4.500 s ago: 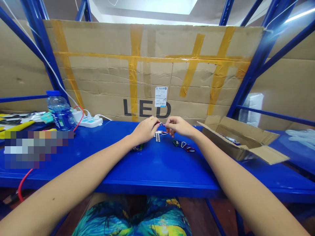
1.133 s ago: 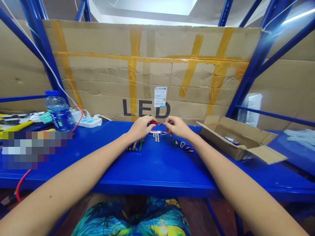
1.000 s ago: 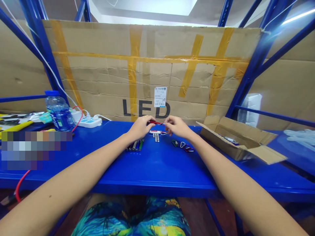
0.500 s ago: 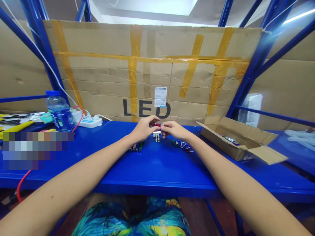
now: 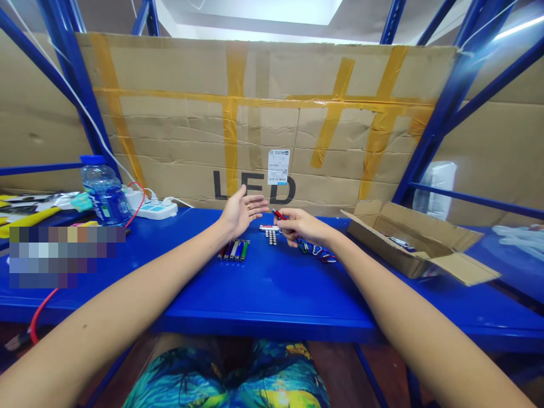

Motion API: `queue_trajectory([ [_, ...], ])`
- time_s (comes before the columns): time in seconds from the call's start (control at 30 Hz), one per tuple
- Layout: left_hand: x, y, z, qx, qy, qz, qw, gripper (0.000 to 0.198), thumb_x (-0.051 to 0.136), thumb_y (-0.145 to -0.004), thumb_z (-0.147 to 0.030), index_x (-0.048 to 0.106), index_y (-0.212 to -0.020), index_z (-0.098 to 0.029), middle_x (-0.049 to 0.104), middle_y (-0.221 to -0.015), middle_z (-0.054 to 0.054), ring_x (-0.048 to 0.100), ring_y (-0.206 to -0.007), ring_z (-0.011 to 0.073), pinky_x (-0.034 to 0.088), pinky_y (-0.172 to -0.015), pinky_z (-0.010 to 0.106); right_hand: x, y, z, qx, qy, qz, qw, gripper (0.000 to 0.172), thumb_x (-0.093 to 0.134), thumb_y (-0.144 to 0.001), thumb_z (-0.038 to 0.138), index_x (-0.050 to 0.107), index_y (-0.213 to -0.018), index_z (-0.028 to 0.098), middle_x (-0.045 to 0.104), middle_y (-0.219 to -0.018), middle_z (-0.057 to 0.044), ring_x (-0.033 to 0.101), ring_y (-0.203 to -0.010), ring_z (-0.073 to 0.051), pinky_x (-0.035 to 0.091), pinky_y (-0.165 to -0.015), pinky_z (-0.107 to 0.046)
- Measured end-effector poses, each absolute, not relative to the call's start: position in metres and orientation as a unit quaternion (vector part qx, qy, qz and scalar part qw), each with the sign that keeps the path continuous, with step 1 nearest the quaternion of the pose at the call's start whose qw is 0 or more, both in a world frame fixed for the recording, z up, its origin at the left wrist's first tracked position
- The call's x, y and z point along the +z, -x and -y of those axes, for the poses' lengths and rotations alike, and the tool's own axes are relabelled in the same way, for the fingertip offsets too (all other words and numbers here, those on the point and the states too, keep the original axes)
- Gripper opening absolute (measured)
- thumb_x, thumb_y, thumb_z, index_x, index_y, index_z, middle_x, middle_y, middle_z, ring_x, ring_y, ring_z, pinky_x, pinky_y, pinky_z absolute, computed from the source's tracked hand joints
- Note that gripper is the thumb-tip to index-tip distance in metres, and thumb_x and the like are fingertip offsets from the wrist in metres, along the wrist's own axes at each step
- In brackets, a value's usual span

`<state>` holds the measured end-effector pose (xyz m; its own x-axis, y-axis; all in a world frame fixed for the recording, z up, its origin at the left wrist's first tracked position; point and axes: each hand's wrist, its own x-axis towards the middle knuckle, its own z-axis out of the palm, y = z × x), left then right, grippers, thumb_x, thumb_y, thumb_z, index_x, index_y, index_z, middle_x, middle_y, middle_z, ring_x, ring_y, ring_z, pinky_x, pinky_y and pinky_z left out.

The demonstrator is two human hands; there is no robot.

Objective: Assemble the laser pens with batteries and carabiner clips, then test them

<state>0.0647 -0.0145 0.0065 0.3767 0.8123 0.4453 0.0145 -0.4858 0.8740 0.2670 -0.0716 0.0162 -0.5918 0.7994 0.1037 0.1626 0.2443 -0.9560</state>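
Observation:
My right hand [image 5: 301, 224] pinches a slim red penlight [image 5: 278, 214], tilted with its tip up and to the left. Open and empty, my left hand [image 5: 243, 211] is held to the left of it with fingers stretched out. On the table below lies a silver penlight-like tube [image 5: 267, 228], and just in front of it several small round button cells [image 5: 271, 237] sit in rows. A row of coloured metal tubes [image 5: 233, 250] lies below my left hand. Several coloured carabiners [image 5: 315, 250] rest near my right wrist.
An open cardboard box [image 5: 408, 243] with some items inside stands at the right. To the left are a blue-capped bottle [image 5: 104, 192], a white power strip [image 5: 156, 208] and a red cable [image 5: 40, 311]. A large cardboard sheet [image 5: 178, 136] closes off the back of the blue table [image 5: 272, 294].
My left hand has let go of the red penlight, opened and moved left. My right hand keeps the penlight, now tilted in its fingers. The coloured tubes and silver tube show more fully.

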Motion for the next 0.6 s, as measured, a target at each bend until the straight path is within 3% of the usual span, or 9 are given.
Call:
queue_trajectory([
  [0.17, 0.0102, -0.0609, 0.0208, 0.464, -0.723, -0.261, 0.440, 0.086, 0.004, -0.087, -0.072, 0.059, -0.119, -0.014, 0.066, -0.120, 0.018, 0.062, -0.112, 0.0295, 0.052, -0.085, 0.046, 0.0171, -0.2644, 0.0791, 0.498, 0.339, 0.764, 0.230, 0.020, 0.059, -0.087, 0.038, 0.054, -0.096, 0.020, 0.036, -0.053, 0.008, 0.032, -0.042, -0.008, 0.041, -0.040, -0.023],
  [0.37, 0.0085, -0.0629, 0.0211, 0.458, -0.692, -0.246, 0.501, 0.085, 0.008, -0.086, -0.075, 0.061, -0.116, -0.015, 0.067, -0.118, 0.017, 0.062, -0.112, 0.0292, 0.052, -0.084, 0.043, 0.0159, -0.2639, 0.0772, 0.482, 0.370, 0.764, 0.217, 0.017, 0.060, -0.085, 0.032, 0.061, -0.093, 0.017, 0.032, -0.052, 0.009, 0.029, -0.040, -0.007, 0.040, -0.036, -0.021],
  [0.6, 0.0087, -0.0626, 0.0209, 0.436, -0.749, -0.261, 0.424, 0.088, -0.001, -0.088, -0.068, 0.061, -0.119, -0.014, 0.067, -0.119, 0.018, 0.064, -0.106, 0.0292, 0.053, -0.080, 0.045, 0.0127, -0.2678, 0.0717, 0.459, 0.379, 0.775, 0.213, 0.018, 0.062, -0.084, 0.035, 0.062, -0.089, 0.018, 0.047, -0.060, 0.004, 0.037, -0.038, -0.006, 0.040, -0.035, -0.022],
])
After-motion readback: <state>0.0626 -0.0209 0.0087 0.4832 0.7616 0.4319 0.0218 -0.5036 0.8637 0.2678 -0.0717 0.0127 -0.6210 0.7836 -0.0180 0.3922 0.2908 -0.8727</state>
